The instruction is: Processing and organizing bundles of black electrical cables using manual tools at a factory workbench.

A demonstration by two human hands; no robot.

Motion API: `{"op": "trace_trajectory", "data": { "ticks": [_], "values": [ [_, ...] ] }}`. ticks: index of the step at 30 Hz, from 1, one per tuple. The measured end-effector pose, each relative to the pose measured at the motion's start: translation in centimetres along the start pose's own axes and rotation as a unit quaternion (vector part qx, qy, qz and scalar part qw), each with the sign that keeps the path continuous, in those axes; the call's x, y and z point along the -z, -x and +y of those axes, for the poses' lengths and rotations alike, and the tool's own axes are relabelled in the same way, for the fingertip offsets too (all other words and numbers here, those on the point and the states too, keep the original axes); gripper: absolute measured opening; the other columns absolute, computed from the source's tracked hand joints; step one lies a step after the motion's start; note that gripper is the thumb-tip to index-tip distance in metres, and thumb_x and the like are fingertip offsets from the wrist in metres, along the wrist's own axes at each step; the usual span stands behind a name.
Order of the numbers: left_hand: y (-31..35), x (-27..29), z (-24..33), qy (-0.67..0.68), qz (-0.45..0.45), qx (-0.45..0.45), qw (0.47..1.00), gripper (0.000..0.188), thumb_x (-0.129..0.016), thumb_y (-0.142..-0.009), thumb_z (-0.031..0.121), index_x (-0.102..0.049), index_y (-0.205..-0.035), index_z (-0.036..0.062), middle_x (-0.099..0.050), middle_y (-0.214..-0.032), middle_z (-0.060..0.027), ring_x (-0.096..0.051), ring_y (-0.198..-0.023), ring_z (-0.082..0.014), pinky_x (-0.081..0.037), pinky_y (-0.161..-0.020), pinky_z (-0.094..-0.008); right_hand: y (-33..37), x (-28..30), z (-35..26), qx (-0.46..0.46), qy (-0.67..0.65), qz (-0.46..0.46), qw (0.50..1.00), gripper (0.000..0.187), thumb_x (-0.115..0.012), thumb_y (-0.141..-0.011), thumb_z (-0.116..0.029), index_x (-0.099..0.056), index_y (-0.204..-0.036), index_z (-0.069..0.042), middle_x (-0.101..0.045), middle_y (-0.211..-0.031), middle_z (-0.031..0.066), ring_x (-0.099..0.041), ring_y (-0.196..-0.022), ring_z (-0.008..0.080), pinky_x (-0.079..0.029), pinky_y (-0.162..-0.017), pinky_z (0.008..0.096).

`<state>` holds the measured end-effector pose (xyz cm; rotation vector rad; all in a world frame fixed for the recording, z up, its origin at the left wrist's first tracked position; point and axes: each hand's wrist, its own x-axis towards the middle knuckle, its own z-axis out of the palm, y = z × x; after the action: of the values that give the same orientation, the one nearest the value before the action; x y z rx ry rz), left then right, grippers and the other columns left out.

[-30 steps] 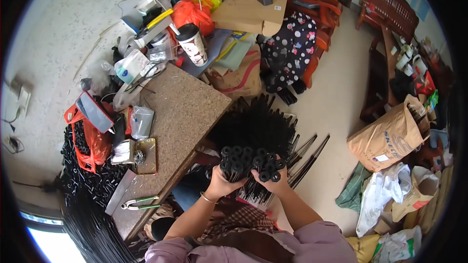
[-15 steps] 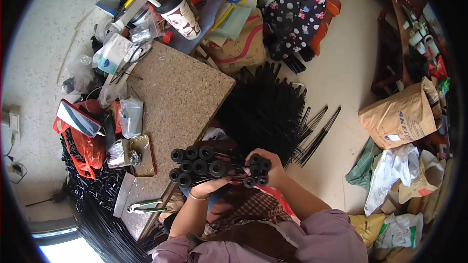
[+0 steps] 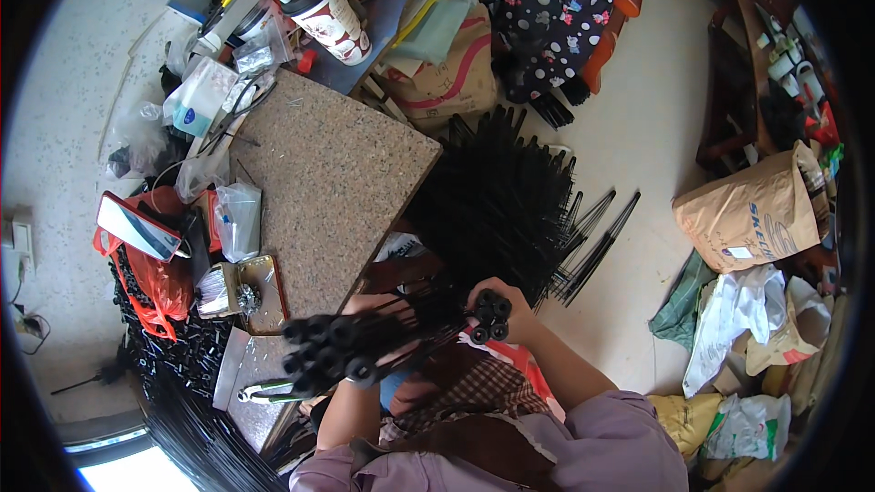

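Right hand (image 3: 507, 308) clamped on a small cluster of black capped rods (image 3: 488, 317).
Left hand (image 3: 365, 308), mostly hidden, grips a larger bundle of capped rods (image 3: 333, 353) fanning leftward beside the stone slab (image 3: 330, 184), near the black rod pile (image 3: 497, 196).

A speckled brown stone slab (image 3: 333, 187) serves as the work surface, its top nearly bare. Just left of the slab lie clear plastic bags (image 3: 239, 219); beyond its far corner stands a lidded paper cup (image 3: 330, 14); right of it, black rods (image 3: 501, 200) pile on the pale floor (image 3: 638, 128).
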<state>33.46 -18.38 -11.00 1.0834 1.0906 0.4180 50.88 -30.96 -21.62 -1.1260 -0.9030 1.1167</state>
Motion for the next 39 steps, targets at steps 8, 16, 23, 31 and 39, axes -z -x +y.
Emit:
{"op": "trace_trajectory", "data": {
  "ticks": [8,16,23,31,39],
  "values": [
    [4.9,5.3,8.4,0.018,-0.292,-0.491,0.820,0.022,-0.043,-0.091,0.027,-0.040,-0.086,0.0069,-0.055,-0.069,-0.0122,-0.055,-0.062,-0.0284,-0.046,-0.057,-0.0410,-0.2,1.4,-4.7,0.105,-0.058,0.435,0.892,0.028,-0.064,-0.069,0.007,-0.050,-0.087,-0.008,-0.054,-0.079,0.0033,-0.052,-0.075,0.0114,-0.043,-0.071,0.0233],
    [6.8,1.7,9.1,0.018,-0.161,-0.554,0.816,0.023,-0.043,-0.091,0.027,-0.039,-0.083,0.0061,-0.052,-0.063,-0.0111,-0.053,-0.057,-0.0262,-0.044,-0.058,-0.0378,-7.0,11.9,4.0,0.000,-0.014,0.601,0.799,0.033,-0.068,-0.067,-0.004,-0.052,-0.096,-0.002,-0.057,-0.083,0.0047,-0.054,-0.076,0.0155,-0.043,-0.069,0.0274],
    [5.8,-1.2,9.1,0.072,0.013,-0.572,0.817,0.021,-0.046,-0.090,0.024,-0.038,-0.079,0.0076,-0.047,-0.058,-0.0088,-0.045,-0.050,-0.0229,-0.037,-0.052,-0.0366,-13.3,17.2,7.8,-0.230,0.142,0.521,0.809,0.056,-0.075,-0.066,-0.019,-0.051,-0.110,0.006,-0.061,-0.100,0.0172,-0.059,-0.091,0.0269,-0.045,-0.079,0.0356],
    [4.4,0.6,10.2,-0.023,-0.177,-0.520,0.835,0.024,-0.029,-0.094,0.032,-0.034,-0.080,0.0130,-0.041,-0.066,-0.0039,-0.039,-0.056,-0.0187,-0.034,-0.056,-0.0327,-7.4,13.0,21.1,-0.252,0.422,-0.141,0.859,0.099,-0.080,-0.045,-0.019,-0.034,-0.131,-0.002,-0.042,-0.130,0.0208,-0.038,-0.122,0.0327,-0.035,-0.101,0.0344],
    [6.8,5.6,13.0,-0.081,-0.307,-0.496,0.808,0.009,-0.045,-0.090,0.016,-0.036,-0.089,0.0125,-0.047,-0.073,-0.0031,-0.045,-0.063,-0.0155,-0.035,-0.059,-0.0296,-3.0,2.4,26.4,-0.368,0.106,-0.087,0.920,0.033,-0.073,-0.069,-0.021,-0.061,-0.096,-0.007,-0.064,-0.089,0.0132,-0.060,-0.083,0.0247,-0.046,-0.073,0.0329]
  ]
}}
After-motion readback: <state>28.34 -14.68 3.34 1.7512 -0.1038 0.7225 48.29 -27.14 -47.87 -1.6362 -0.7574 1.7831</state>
